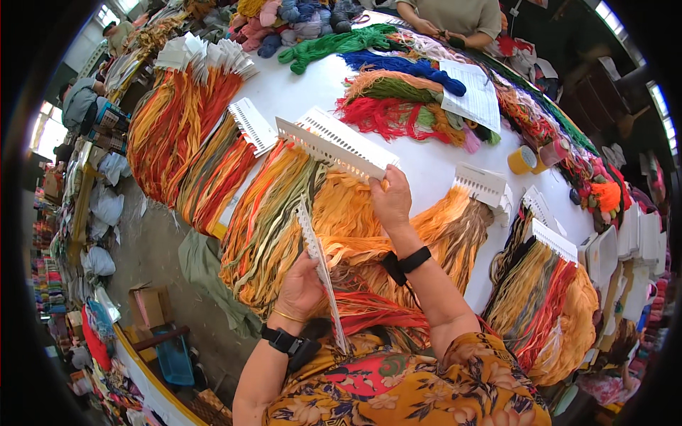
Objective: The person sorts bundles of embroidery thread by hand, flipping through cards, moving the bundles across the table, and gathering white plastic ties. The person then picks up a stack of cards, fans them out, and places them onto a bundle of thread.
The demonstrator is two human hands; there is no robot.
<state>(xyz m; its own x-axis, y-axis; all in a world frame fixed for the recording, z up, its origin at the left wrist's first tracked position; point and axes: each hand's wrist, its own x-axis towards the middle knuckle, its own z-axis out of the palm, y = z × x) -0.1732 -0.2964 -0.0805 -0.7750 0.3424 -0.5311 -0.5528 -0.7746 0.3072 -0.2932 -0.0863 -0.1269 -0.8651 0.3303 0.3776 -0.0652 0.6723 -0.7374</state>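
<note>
My left hand grips a white perforated card, tilted nearly edge-on, with red and orange floss strands beside its lower part. Between thumb and fingers, my right hand pinches the right end of a second white card with a row of holes along its edge. That one lies over more white cards, and orange, green and cream floss hangs from the group toward me. A loose swath of golden-orange floss spreads between my hands and runs under my right wrist.
More carded floss bundles lie at left and right. Beyond are blue skeins, green skeins, a printed sheet and a yellow thread spool. A co-worker's hands are across the white table. A blue bin stands on the floor.
</note>
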